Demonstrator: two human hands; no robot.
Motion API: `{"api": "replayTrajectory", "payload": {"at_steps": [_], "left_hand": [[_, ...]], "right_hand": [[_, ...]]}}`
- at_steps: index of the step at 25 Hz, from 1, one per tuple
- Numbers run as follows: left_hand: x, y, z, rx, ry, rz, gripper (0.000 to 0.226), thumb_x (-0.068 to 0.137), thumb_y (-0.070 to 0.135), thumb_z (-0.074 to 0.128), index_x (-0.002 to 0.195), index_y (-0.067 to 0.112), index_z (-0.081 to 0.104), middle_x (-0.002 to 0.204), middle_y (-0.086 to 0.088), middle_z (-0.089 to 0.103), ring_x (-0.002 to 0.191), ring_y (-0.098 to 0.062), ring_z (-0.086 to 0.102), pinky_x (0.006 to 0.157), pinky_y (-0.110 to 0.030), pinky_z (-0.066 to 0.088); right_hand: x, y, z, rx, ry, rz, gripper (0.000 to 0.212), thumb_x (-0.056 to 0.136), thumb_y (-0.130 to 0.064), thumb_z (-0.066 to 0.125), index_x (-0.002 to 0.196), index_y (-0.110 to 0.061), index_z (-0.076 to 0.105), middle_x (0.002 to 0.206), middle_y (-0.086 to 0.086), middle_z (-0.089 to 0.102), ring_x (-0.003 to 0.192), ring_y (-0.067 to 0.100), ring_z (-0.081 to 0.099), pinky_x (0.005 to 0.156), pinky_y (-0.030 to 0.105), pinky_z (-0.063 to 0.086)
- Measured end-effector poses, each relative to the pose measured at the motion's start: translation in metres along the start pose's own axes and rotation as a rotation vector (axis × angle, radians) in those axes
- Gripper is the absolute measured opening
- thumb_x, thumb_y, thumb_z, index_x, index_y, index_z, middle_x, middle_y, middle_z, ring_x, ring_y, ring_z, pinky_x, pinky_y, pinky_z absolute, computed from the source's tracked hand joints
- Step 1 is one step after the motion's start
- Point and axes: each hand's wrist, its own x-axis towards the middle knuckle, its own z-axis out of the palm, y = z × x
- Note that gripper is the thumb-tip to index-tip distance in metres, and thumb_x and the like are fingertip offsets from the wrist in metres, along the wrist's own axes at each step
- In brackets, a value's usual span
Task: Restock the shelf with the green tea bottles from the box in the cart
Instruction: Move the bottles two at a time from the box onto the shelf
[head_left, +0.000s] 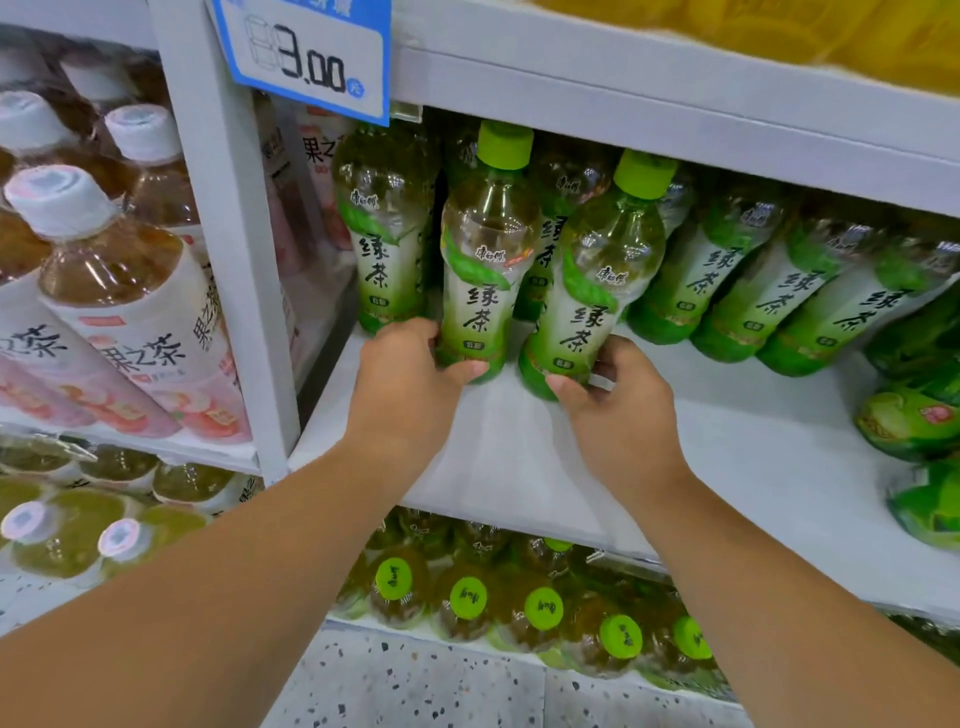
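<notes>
**A:** You have a green tea bottle in each hand right now. Your left hand (410, 374) is wrapped around the base of the left bottle (480, 270), thumb across the front of the label, and your right hand (618, 405) is closed on the bottom of the right bottle (597, 291). Both stand upright on the white shelf board (727, 447), just beyond your knuckles.

**B:** So what can go wrong from here?

**A:** You are holding them low. Their green caps sit far above your fingers, so if you push from the base the tops can lag and the bottles can tip back toward you.

**B:** And behind them?

**A:** The back row (717, 270) stands right behind your fingertips. Shove too hard and you may knock those over, like skittles. The bottle beyond your left thumb (387, 228) is very near the one you hold; the labels can catch and drag it askew.

**B:** Anything near my right hand?

**A:** Out past your right wrist, further along the board, green packs (914, 421) lie at the front edge. A wide elbow swing could sweep them off.

**B:** The box and cart?

**A:** Neither is in sight, so I cannot tell how many bottles remain.
</notes>
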Motion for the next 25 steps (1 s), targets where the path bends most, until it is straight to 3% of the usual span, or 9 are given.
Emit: {"api": "replayTrajectory", "payload": {"at_steps": [5, 8, 10, 11, 14, 16, 21, 25], "left_hand": [[0.010, 0.002, 0.010, 0.057, 0.062, -0.034, 0.031, 0.082, 0.038, 0.079, 0.086, 0.009, 0.067, 0.092, -0.007, 0.061, 0.076, -0.016, 0.052, 0.065, -0.019, 0.032], [0.011, 0.002, 0.009, 0.045, 0.059, -0.037, 0.035, 0.084, 0.038, 0.077, 0.075, 0.007, 0.063, 0.079, -0.005, 0.064, 0.073, -0.019, 0.054, 0.059, -0.025, 0.032], [0.011, -0.001, 0.008, 0.011, 0.049, -0.048, 0.033, 0.085, 0.038, 0.076, 0.075, 0.008, 0.067, 0.073, -0.003, 0.065, 0.069, -0.017, 0.056, 0.056, -0.019, 0.036], [0.011, -0.002, 0.007, -0.013, 0.052, -0.049, 0.031, 0.085, 0.037, 0.076, 0.078, 0.008, 0.069, 0.072, -0.002, 0.066, 0.070, -0.017, 0.057, 0.058, -0.017, 0.039], [0.007, -0.002, 0.006, -0.071, 0.079, -0.031, 0.025, 0.085, 0.035, 0.077, 0.087, 0.010, 0.075, 0.072, 0.002, 0.067, 0.074, -0.017, 0.062, 0.072, -0.030, 0.048], [0.005, -0.002, 0.005, -0.094, 0.091, -0.020, 0.024, 0.085, 0.035, 0.077, 0.089, 0.011, 0.076, 0.071, 0.004, 0.067, 0.073, -0.016, 0.063, 0.072, -0.034, 0.051], [0.010, -0.006, 0.004, -0.117, 0.106, -0.019, 0.025, 0.083, 0.037, 0.078, 0.084, 0.012, 0.076, 0.069, 0.003, 0.067, 0.071, -0.017, 0.064, 0.072, -0.038, 0.053], [0.011, -0.004, 0.003, -0.152, 0.123, -0.059, 0.022, 0.082, 0.036, 0.079, 0.086, 0.014, 0.077, 0.070, 0.009, 0.065, 0.071, -0.014, 0.063, 0.073, -0.036, 0.054]], "right_hand": [[0.011, 0.012, 0.013, 0.009, 0.039, -0.006, 0.038, 0.088, -0.022, 0.074, 0.124, -0.022, 0.062, 0.116, -0.006, 0.067, 0.104, 0.006, 0.063, 0.094, 0.025, 0.054], [0.008, 0.016, 0.017, -0.014, 0.051, -0.014, 0.043, 0.090, -0.029, 0.073, 0.131, -0.026, 0.060, 0.116, -0.011, 0.065, 0.097, -0.004, 0.057, 0.085, 0.001, 0.041], [0.007, 0.017, 0.020, -0.044, 0.060, -0.033, 0.045, 0.091, -0.036, 0.070, 0.133, -0.030, 0.058, 0.116, -0.016, 0.063, 0.101, -0.005, 0.055, 0.082, -0.002, 0.037], [0.006, 0.018, 0.021, -0.061, 0.064, -0.048, 0.046, 0.091, -0.040, 0.069, 0.134, -0.031, 0.058, 0.116, -0.017, 0.064, 0.104, -0.003, 0.055, 0.083, 0.000, 0.038], [0.009, 0.020, 0.025, -0.136, 0.072, -0.065, 0.053, 0.089, -0.055, 0.063, 0.137, -0.035, 0.054, 0.117, -0.016, 0.066, 0.111, 0.006, 0.055, 0.089, 0.023, 0.048], [0.009, 0.022, 0.026, -0.184, 0.067, -0.055, 0.057, 0.088, -0.062, 0.059, 0.140, -0.039, 0.050, 0.115, -0.012, 0.066, 0.111, 0.010, 0.055, 0.088, 0.030, 0.050], [0.012, 0.023, 0.027, -0.278, 0.034, 0.022, 0.062, 0.087, -0.071, 0.050, 0.143, -0.047, 0.040, 0.113, -0.003, 0.061, 0.101, 0.007, 0.048, 0.088, 0.033, 0.051], [0.012, 0.020, 0.028, -0.335, -0.004, 0.047, 0.062, 0.089, -0.070, 0.046, 0.146, -0.048, 0.034, 0.116, 0.001, 0.057, 0.106, 0.014, 0.049, 0.084, 0.030, 0.046]]}}
